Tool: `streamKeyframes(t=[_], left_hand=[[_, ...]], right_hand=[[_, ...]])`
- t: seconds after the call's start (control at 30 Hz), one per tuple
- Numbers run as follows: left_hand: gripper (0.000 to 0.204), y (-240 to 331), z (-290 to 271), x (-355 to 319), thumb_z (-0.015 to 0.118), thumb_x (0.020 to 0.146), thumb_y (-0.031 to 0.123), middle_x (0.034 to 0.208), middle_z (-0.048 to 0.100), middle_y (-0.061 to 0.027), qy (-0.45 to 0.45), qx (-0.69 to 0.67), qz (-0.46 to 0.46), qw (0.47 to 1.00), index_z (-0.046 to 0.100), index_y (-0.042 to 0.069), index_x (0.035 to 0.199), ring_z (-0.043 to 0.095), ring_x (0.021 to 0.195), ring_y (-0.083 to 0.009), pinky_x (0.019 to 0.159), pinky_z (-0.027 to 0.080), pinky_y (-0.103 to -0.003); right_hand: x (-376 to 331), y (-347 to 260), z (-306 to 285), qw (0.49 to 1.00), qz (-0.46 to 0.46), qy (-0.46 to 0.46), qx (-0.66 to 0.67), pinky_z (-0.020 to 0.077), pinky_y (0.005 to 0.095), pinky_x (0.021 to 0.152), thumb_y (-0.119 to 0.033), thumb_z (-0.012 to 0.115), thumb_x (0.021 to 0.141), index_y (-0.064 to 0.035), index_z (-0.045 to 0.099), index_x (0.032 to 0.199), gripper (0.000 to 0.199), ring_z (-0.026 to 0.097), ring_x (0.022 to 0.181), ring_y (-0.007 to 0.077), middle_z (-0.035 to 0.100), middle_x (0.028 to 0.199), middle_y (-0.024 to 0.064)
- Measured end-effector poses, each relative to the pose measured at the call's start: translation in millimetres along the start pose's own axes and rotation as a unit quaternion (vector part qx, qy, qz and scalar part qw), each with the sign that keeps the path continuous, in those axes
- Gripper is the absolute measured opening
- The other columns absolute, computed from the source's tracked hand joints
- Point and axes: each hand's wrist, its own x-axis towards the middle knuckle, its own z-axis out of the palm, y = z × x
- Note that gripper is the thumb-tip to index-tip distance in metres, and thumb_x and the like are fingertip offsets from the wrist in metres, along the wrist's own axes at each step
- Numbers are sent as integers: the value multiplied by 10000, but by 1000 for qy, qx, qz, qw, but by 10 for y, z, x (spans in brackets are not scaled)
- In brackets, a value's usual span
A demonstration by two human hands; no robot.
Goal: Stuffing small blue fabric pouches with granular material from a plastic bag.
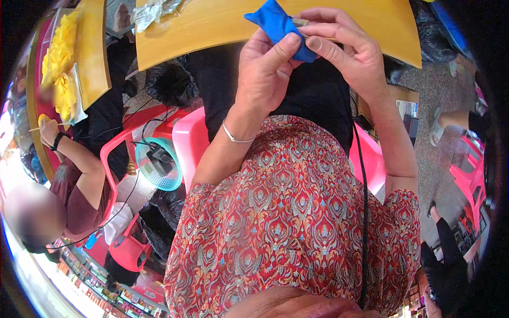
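One blue cloth (279,27), far. Left hand (264,71) pinches it, nearly closed. Right hand (352,50) half-curled at its right end, grip unclear. Left: one basket (170,183), one co-worker (82,209).

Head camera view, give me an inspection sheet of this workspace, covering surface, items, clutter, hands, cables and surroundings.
Surface: curved yellow table.
Items in hand: blue cloth piece.
Clutter: crumpled pale plastic on the table.
Hands: left hand pinches the cloth; right hand has fingers at its right side, grip unclear.
Cables: black cord down the patterned shirt.
Surroundings: co-worker at left near yellow cloth; pink chair at right.
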Motion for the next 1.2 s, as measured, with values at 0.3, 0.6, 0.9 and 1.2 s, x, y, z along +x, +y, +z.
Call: streamKeyframes(t=[0.3, 0.6, 0.9, 1.2], left_hand=[[381, 60, 89, -29, 601, 939, 141, 1161, 610, -106, -12, -44, 5, 999, 493, 12, 1281, 625, 996, -179, 839, 537, -321], [389, -31, 127, -88, 573, 959, 183, 1133, 613, -100, -2, 2, -23, 1000, 464, 11, 1290, 621, 1004, -183, 850, 532, -331], [364, -30, 104, -27, 522, 981, 256, 1090, 627, -108, -12, 55, -90, 994, 493, -26, 1209, 641, 1001, -237, 866, 538, -405], [369, 69, 27, -13, 520, 972, 177, 1171, 593, -151, -47, 5, -73, 996, 462, -40, 1265, 622, 1060, -247, 941, 517, -454]], right_hand=[[-24, -202, 33, 996, -17, -11, -84, 456, 323, 922, -169, 740, 811, -33, 677, 1044, 277, 556, 1103, 223, 519, 1267, 123], [68, -434, -81, 987, 74, -62, -131, 331, 414, 1041, -346, 644, 902, -15, 646, 1176, 429, 411, 1276, 309, 400, 1396, 192], [-12, -193, -110, 991, 129, -14, -20, 371, 382, 1016, -275, 664, 895, -20, 678, 1111, 335, 478, 1220, 297, 480, 1339, 176], [-48, -124, -108, 998, 63, 1, -25, 441, 334, 917, -217, 681, 874, -31, 685, 1041, 250, 534, 1140, 228, 523, 1298, 134]])
